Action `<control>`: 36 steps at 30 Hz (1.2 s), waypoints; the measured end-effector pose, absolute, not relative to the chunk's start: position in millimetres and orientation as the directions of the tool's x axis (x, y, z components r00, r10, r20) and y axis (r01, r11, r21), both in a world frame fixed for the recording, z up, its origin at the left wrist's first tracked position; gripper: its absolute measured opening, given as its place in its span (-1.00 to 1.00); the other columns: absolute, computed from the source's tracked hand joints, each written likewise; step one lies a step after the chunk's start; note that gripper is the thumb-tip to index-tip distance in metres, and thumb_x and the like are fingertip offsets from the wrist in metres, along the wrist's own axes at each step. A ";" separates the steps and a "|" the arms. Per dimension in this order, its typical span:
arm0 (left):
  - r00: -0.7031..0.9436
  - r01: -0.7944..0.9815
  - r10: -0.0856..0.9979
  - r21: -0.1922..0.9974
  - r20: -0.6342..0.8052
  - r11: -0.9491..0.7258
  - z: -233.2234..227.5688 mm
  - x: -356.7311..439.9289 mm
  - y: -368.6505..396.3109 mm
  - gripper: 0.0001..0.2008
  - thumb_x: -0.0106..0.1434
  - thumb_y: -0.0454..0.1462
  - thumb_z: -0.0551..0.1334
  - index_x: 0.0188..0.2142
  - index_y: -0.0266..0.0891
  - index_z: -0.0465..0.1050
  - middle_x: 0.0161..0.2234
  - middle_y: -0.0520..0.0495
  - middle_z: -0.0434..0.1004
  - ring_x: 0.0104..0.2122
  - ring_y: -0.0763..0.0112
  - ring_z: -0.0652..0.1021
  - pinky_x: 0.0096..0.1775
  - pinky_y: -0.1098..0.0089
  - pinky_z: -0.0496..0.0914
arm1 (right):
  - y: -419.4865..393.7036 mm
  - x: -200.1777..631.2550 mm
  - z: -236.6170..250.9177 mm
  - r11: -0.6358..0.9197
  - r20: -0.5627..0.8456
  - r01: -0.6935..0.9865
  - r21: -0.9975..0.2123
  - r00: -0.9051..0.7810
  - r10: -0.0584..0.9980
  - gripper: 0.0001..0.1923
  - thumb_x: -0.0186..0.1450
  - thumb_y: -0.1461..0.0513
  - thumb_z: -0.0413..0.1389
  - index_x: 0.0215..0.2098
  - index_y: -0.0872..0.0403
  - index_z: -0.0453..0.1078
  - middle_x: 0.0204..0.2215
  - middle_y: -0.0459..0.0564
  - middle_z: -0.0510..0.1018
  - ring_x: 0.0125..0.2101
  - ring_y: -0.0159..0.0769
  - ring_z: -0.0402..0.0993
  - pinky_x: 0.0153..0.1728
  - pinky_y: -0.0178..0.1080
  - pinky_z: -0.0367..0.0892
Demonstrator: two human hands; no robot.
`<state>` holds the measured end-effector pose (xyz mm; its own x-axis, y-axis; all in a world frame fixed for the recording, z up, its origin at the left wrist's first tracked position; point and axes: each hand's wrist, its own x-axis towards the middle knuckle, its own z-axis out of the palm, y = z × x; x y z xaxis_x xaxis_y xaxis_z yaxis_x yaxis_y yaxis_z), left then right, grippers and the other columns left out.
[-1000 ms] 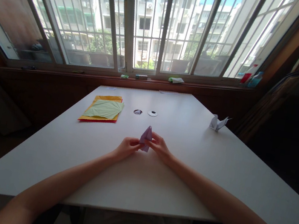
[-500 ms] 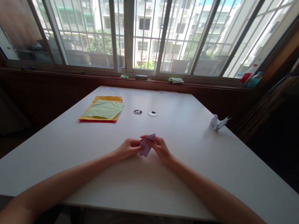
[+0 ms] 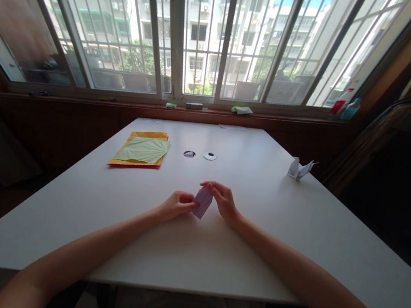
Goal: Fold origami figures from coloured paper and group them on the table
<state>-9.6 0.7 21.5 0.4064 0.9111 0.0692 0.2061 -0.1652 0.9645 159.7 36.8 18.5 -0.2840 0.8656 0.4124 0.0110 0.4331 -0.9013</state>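
Observation:
A small folded piece of lilac paper [image 3: 203, 203] lies between both my hands near the middle of the white table [image 3: 236, 254]. My left hand [image 3: 177, 205] pinches its lower left edge. My right hand [image 3: 222, 199] curls over its top and right side, fingertips on the paper. The paper is tilted low, close to the tabletop.
A stack of yellow, pale green and red paper sheets [image 3: 142, 150] lies at the far left of the table. A finished white folded paper figure [image 3: 299, 168] stands at the far right. Two round cable holes [image 3: 199, 155] sit behind my hands. Small items and bottles [image 3: 344, 107] line the windowsill.
The lilac paper stood upright with its point up; it has since been turned down flat toward the table. My right hand moved over the top of it.

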 end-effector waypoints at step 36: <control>0.138 0.190 0.970 0.956 0.201 -0.225 7.9 -14.0 16.9 -0.67 0.05 -0.09 0.19 -0.35 -0.33 0.48 -0.45 -0.05 0.49 -0.43 0.41 0.44 -0.36 0.41 0.31 | 33.4 159.7 22.4 0.685 0.646 0.205 -0.699 -0.228 0.728 -0.87 0.19 0.17 0.01 -0.41 0.07 0.32 -0.36 -0.02 0.38 -0.37 -0.36 0.34 -0.40 -0.30 0.32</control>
<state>-14.0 16.9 7.9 0.1382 0.9697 0.2013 0.1901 -0.2255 0.9555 159.7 33.4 22.4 -0.2283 0.7281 0.6464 0.2049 0.6850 -0.6992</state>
